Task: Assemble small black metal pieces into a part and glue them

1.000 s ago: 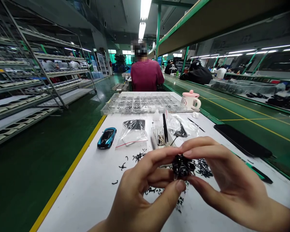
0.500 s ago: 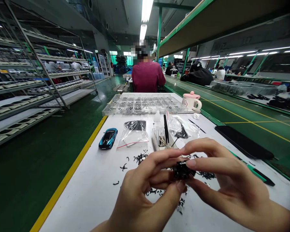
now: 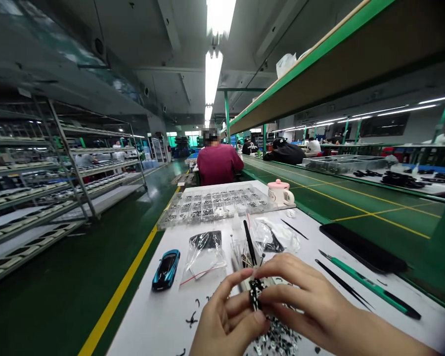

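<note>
Between both hands is a small black part with shiny silvery spots, whose exact kind I cannot make out. My left hand grips it from the left, thumb below and index finger at its top. From the right, my right hand pinches the same part with its fingertips. Under the hands lies a scatter of tiny black and silvery pieces, partly hidden by them. Just beyond stands a small box with black tweezers and thin sticks in it.
A blue toy car and a clear zip bag lie at left. A compartment tray and a pink-lidded mug stand behind. At right are a green knife, dark tweezers and a black case. A person sits ahead.
The view has tilted up, so the table sits lower in the picture. The black part has been turned more upright between my fingers, and both hands still hold it.
</note>
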`<act>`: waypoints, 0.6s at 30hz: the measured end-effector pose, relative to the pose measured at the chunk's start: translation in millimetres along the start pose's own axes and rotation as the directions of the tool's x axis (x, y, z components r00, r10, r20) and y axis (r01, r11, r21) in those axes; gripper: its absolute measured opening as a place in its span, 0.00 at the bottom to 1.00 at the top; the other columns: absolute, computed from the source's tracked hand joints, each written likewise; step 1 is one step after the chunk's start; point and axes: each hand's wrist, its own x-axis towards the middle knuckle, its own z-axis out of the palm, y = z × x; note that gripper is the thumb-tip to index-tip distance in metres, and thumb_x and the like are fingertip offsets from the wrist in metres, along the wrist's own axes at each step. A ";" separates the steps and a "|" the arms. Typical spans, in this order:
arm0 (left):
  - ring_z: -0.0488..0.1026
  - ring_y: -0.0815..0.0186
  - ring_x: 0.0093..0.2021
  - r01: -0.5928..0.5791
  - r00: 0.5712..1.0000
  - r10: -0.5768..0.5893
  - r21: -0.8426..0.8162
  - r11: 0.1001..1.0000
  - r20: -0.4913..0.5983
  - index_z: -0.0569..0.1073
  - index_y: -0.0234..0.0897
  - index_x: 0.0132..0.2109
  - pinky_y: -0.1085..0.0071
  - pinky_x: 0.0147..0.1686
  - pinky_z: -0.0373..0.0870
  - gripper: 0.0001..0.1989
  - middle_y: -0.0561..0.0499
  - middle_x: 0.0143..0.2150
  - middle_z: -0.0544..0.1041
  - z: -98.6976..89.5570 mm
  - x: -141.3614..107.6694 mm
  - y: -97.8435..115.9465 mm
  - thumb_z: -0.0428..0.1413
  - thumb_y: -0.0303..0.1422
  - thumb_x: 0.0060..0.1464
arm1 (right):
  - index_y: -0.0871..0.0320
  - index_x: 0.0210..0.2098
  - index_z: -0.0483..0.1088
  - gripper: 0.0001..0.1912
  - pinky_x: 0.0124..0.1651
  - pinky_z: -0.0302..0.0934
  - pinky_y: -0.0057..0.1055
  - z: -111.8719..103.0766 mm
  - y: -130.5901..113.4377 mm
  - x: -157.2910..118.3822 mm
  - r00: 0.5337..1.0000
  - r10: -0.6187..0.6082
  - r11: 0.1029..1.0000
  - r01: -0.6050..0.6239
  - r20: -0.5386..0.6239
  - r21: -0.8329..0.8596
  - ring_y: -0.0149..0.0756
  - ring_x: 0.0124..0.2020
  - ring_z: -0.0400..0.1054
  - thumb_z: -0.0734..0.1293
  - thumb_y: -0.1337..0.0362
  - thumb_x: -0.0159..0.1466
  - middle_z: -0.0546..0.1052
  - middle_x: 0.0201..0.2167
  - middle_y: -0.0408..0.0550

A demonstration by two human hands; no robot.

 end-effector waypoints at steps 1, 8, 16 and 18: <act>0.76 0.65 0.35 -0.007 1.000 0.007 0.001 1.000 -0.008 0.73 0.36 0.48 0.74 0.36 0.72 0.30 0.46 0.36 0.81 -1.4 1.0 -1.0 0.73 0.36 0.37 | 0.58 0.42 0.68 0.09 0.46 0.64 0.37 2.7 -0.2 -0.3 1.000 0.029 0.999 -0.029 0.002 0.026 0.38 0.45 0.67 0.64 0.75 0.64 0.74 0.47 0.53; 0.77 0.66 0.35 0.048 0.997 -0.049 -0.015 0.999 -0.062 0.71 0.33 0.50 0.72 0.41 0.74 0.25 0.50 0.32 0.79 -10.4 6.6 -4.2 0.69 0.30 0.44 | 0.57 0.38 0.68 0.06 0.45 0.66 0.32 12.4 -0.9 4.7 0.977 0.203 0.976 -0.207 0.070 0.066 0.35 0.43 0.70 0.64 0.73 0.64 0.75 0.43 0.50; 0.78 0.58 0.44 0.252 0.968 -0.252 0.043 0.967 0.010 0.66 0.32 0.56 0.67 0.48 0.73 0.30 0.42 0.43 0.80 -12.0 5.5 -11.0 0.67 0.30 0.46 | 0.55 0.36 0.67 0.09 0.41 0.68 0.28 7.8 -23.6 -9.2 0.949 0.300 0.949 -0.307 0.098 0.064 0.33 0.38 0.72 0.64 0.75 0.60 0.74 0.38 0.45; 0.77 0.49 0.48 0.269 0.958 -0.274 0.070 0.961 0.085 0.69 0.30 0.55 0.60 0.51 0.72 0.37 0.37 0.46 0.79 -9.3 1.6 -13.4 0.72 0.36 0.37 | 0.55 0.36 0.66 0.08 0.41 0.68 0.29 1.0 -28.9 -25.3 0.938 0.339 0.937 -0.343 0.075 0.062 0.33 0.38 0.72 0.64 0.74 0.62 0.74 0.36 0.45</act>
